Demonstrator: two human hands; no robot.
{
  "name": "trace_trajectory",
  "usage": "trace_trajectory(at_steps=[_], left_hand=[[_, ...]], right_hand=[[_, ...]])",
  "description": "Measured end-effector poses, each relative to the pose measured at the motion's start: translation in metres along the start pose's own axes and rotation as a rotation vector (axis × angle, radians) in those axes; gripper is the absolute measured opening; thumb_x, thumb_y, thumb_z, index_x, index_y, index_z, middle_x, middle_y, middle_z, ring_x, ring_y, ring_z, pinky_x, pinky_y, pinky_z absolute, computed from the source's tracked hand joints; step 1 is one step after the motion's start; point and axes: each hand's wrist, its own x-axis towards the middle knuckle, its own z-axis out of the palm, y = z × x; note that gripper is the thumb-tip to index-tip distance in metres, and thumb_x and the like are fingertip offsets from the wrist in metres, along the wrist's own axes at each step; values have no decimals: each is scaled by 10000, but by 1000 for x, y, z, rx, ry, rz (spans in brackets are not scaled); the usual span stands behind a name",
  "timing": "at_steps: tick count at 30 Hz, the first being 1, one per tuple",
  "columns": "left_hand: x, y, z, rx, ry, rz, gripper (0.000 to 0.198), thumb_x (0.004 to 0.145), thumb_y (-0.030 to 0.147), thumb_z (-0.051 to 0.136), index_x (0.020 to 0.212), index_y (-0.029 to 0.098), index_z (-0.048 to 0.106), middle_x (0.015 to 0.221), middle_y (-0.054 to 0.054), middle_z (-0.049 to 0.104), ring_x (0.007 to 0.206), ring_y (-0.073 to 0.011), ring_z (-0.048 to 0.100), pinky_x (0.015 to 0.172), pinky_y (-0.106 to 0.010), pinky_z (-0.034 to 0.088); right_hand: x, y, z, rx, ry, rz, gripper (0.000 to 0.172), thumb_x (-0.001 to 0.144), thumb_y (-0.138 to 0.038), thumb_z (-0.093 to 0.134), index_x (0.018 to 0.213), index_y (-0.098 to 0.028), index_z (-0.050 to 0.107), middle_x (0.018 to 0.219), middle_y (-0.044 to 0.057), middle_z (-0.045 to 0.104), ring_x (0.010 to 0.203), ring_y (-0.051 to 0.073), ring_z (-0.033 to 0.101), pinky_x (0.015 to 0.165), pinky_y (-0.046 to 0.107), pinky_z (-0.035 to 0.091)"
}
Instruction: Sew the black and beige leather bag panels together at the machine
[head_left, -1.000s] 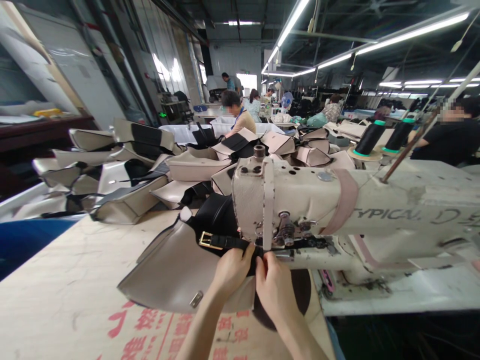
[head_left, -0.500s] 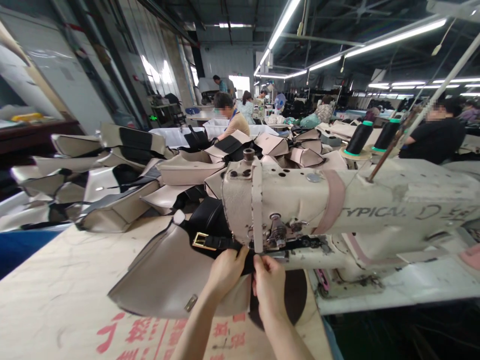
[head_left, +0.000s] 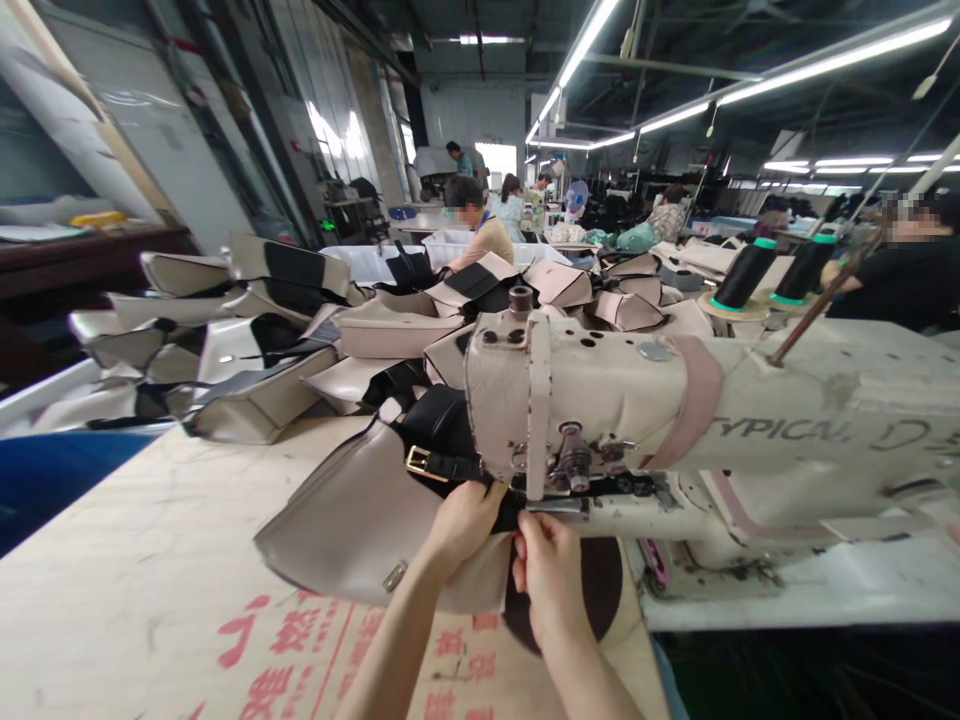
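A beige handbag with black trim lies under the head of a sewing machine. A black strap with a gold buckle crosses its upper side, and a small metal clasp shows lower down. My left hand is closed on the bag's black part just left of the needle area, fingertips by the presser foot. In a pinch, my right hand grips the black edge right beside it. The machine head and my fingers hide the stitching point.
Several beige and black bags are heaped behind the wooden tabletop. Two black thread cones stand above the machine arm. A dark round plate sits under my right wrist. Co-workers are farther back.
The view has turned slightly left, shifting everything rightward. The bag's left corner has swung away from me and towards the machine; both hands keep their grip near the needle.
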Motion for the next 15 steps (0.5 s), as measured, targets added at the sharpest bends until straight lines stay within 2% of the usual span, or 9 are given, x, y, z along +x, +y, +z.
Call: trace_trajectory(at_steps=[3,6,8,10,12,15], left_hand=[[1,1,-2,-1,5,0,318,811,329,402,874,157,662,1042,-101,676,1023,-244,586,838,-275,437],[2,1,-4,-3,4,-1,307,801,320,426,926,168,662,1031,-86,683,1008,-246,592,822,-273,442],[4,-2,-3,0,0,-5,306,799,316,435,934,164,664,1024,-89,685,993,-249,598,812,-275,443],[6,-6,-1,6,-6,-6,312,803,320,437,935,155,666,1025,-101,683,981,-252,602,806,-275,442],[8,-10,1,14,-8,1,336,816,327,420,962,142,660,1057,-121,669,991,-254,599,814,-276,436],[9,-14,3,30,-9,24,378,837,339,390,1030,129,637,1110,-142,641,1021,-254,586,837,-278,424]], right_hand=[[1,-4,0,26,-61,58,417,752,-493,518,519,-171,388,416,-66,369,275,33,295,269,152,183],[1,-8,-7,27,-122,94,429,744,-541,534,578,-152,464,430,-64,385,283,34,300,274,149,174],[-1,-12,-21,-14,-178,109,444,757,-570,523,656,-138,526,435,-64,388,290,37,311,285,147,165],[-7,-17,-46,-109,-185,68,463,771,-591,507,715,-135,563,435,-61,389,299,42,320,299,152,173],[-14,-25,-79,-244,-91,-54,459,783,-589,500,737,-140,585,444,-49,406,322,55,345,321,170,227],[-23,-44,-141,-499,207,-320,401,816,-538,488,778,-162,624,495,-9,476,432,106,458,441,209,374]])
